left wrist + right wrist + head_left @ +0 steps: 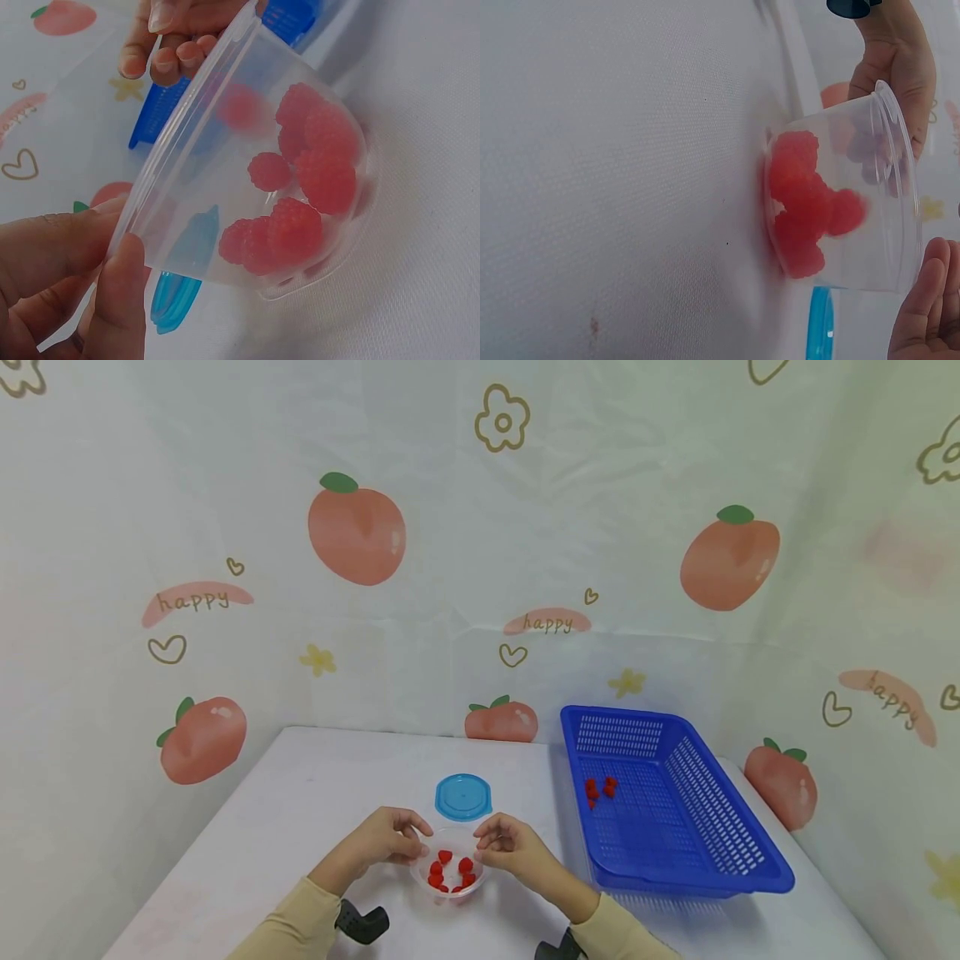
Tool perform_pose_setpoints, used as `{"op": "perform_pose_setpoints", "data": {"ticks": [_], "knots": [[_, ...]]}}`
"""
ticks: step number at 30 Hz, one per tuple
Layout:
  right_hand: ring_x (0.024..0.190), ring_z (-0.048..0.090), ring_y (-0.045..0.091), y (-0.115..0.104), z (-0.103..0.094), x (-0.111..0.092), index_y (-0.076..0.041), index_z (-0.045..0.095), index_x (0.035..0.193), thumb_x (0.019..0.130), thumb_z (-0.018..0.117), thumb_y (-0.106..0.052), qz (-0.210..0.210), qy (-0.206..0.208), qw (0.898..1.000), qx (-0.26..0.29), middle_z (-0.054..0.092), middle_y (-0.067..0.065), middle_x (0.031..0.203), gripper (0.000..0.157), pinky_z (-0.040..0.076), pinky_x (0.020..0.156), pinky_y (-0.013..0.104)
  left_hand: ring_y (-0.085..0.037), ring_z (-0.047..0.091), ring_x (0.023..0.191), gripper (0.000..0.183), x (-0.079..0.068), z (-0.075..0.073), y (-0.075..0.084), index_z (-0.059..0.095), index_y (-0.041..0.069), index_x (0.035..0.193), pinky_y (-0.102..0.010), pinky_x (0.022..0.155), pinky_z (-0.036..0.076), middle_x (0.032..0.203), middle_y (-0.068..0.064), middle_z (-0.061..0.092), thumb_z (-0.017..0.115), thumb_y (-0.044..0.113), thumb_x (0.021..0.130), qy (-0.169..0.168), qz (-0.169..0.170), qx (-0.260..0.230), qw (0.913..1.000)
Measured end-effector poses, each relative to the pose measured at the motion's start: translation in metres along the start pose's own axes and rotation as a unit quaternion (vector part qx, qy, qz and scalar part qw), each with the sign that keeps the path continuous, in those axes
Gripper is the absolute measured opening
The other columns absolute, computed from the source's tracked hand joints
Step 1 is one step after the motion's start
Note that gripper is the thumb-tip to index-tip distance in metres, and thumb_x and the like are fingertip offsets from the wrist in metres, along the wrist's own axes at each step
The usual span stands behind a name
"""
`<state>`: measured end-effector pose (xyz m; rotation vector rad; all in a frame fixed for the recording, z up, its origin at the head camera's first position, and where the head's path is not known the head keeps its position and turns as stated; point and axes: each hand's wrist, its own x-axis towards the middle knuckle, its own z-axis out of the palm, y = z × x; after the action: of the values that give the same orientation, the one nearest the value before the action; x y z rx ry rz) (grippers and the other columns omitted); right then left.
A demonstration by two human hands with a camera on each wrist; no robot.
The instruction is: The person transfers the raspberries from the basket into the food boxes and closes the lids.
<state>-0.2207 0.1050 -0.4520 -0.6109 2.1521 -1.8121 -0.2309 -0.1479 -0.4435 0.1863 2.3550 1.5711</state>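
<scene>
Raspberries (pixel 325 180) lie in the clear bowl (pixel 870 262) between your two hands, a small heap of them at its bottom. Your left hand (pixel 386 837) pinches the bowl's rim on its own side, thumb against the outer wall and fingers bent by the edge. Your right hand (pixel 520 847) is at the opposite side of the rim, fingers loosely bent with their tips just beside it; whether they grip the bowl, I cannot tell. Below your hands, the bowl's base is down at the white table (pixel 315 793). Behind your wrists you have tan sleeves (pixel 296 914), with a dark piece of gear (pixel 363 924) under your left forearm and another under your right. Just past your fingertips, beyond the bowl, a blue lid (pixel 463 797) lies on the table. Out to the right of your right hand stands a blue basket (pixel 637 835), and more red berries (pixel 610 791) lie in it along the wall nearer you. Farthest from your hands hangs a pale cloth (pixel 450 552) printed with peach-like fruit.
</scene>
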Motion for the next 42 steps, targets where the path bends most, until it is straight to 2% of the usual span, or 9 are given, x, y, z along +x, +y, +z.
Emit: {"op": "perform_pose_setpoints", "data": {"ticks": [9, 20, 27, 35, 42], "knots": [[0.081, 0.055, 0.012, -0.001, 0.001, -0.001, 0.012, 0.055, 0.109, 0.085, 0.068, 0.000, 0.001, -0.001, 1.000, -0.009, 0.061, 0.014, 0.096, 0.030, 0.050, 0.071, 0.014, -0.015, 0.059, 0.062, 0.025, 0.000, 0.001, -0.001, 0.067, -0.002, 0.102, -0.027, 0.063, 0.058, 0.075, -0.006, 0.056, 0.076, 0.007, 0.081, 0.010, -0.008, 0.005, 0.9999], [0.081, 0.055, 0.012, 0.000, 0.000, 0.000, 0.011, 0.055, 0.109, 0.086, 0.067, 0.001, 0.000, 0.003, 1.000, -0.010, 0.061, 0.011, 0.095, 0.028, 0.050, 0.071, 0.014, -0.015, 0.060, 0.062, 0.026, 0.000, 0.002, 0.000, 0.067, -0.002, 0.103, -0.027, 0.064, 0.058, 0.076, -0.006, 0.057, 0.076, 0.007, 0.081, 0.016, -0.012, 0.007, 0.9998], [0.084, 0.057, 0.013, -0.010, -0.006, -0.003, 0.006, 0.058, 0.108, 0.087, 0.070, -0.006, -0.014, 0.012, 0.999, -0.049, 0.062, 0.014, 0.097, 0.028, 0.051, 0.073, 0.016, -0.015, 0.060, 0.062, 0.025, -0.001, 0.001, 0.000, 0.066, -0.002, 0.103, -0.027, 0.064, 0.058, 0.076, -0.006, 0.057, 0.076, 0.007, 0.081, 0.011, -0.010, 0.002, 0.9999], [0.088, 0.059, 0.013, -0.046, -0.036, -0.008, 0.006, 0.055, 0.112, 0.090, 0.067, -0.010, -0.053, 0.025, 0.997, -0.057, 0.059, 0.015, 0.102, 0.030, 0.053, 0.079, 0.019, -0.015, 0.060, 0.062, 0.024, 0.000, 0.001, 0.000, 0.067, 0.000, 0.101, -0.028, 0.064, 0.058, 0.076, -0.006, 0.057, 0.077, 0.008, 0.080, 0.008, -0.007, 0.004, 0.9999], [0.089, 0.062, 0.011, -0.090, -0.088, -0.005, 0.002, 0.056, 0.113, 0.091, 0.066, -0.007, -0.089, 0.106, 0.990, -0.036, 0.061, -0.003, 0.098, 0.025, 0.054, 0.080, 0.021, -0.015, 0.059, 0.062, 0.024, 0.002, 0.001, -0.002, 0.067, 0.001, 0.101, -0.027, 0.064, 0.058, 0.077, -0.006, 0.057, 0.078, 0.009, 0.080, 0.007, -0.010, 0.009, 0.9999]]}}
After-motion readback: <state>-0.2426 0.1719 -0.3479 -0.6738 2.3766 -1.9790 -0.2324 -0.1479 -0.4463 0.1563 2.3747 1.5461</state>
